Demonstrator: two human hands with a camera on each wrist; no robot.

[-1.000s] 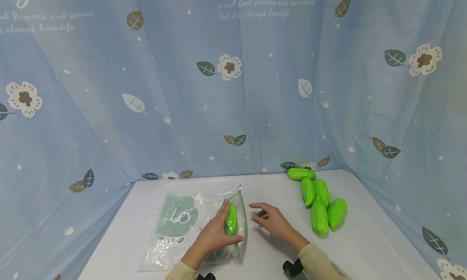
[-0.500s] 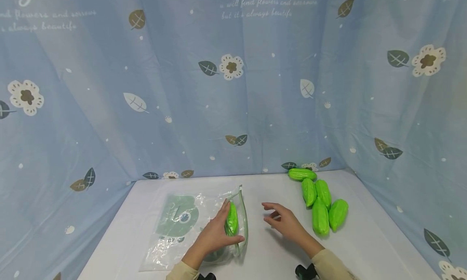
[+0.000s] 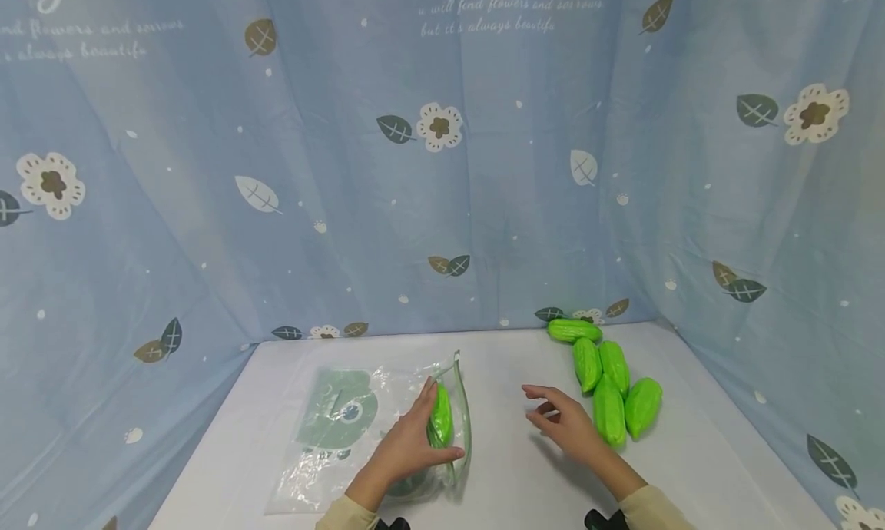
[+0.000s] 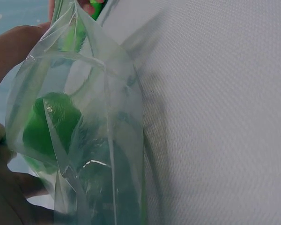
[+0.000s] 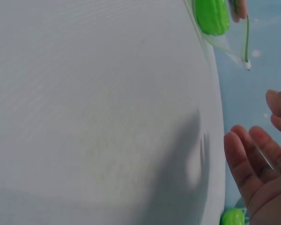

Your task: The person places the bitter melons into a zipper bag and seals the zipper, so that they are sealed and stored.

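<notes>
A clear zip bag (image 3: 339, 407) with a green bear-like print lies on the white table, its mouth facing right. My left hand (image 3: 404, 445) holds it near the mouth, thumb and fingers spread along the opening. Inside, just behind the mouth, is a bright green ribbed bitter melon (image 3: 441, 421); the left wrist view shows its end (image 4: 54, 124) through the film. My right hand (image 3: 567, 426) hovers over the table between bag and pile, fingers loosely bent, holding nothing. Several more bitter melons (image 3: 608, 411) lie to its right.
The loose melons form a cluster, with one melon (image 3: 574, 330) lying crosswise at the table's back edge. A blue patterned curtain (image 3: 346, 207) stands behind and beside the white table (image 3: 498, 468). Black wrist mounts (image 3: 604, 519) show below the sleeves.
My right hand has moved right, away from the bag's mouth and towards the loose melons. My left hand and the bag have stayed in place.
</notes>
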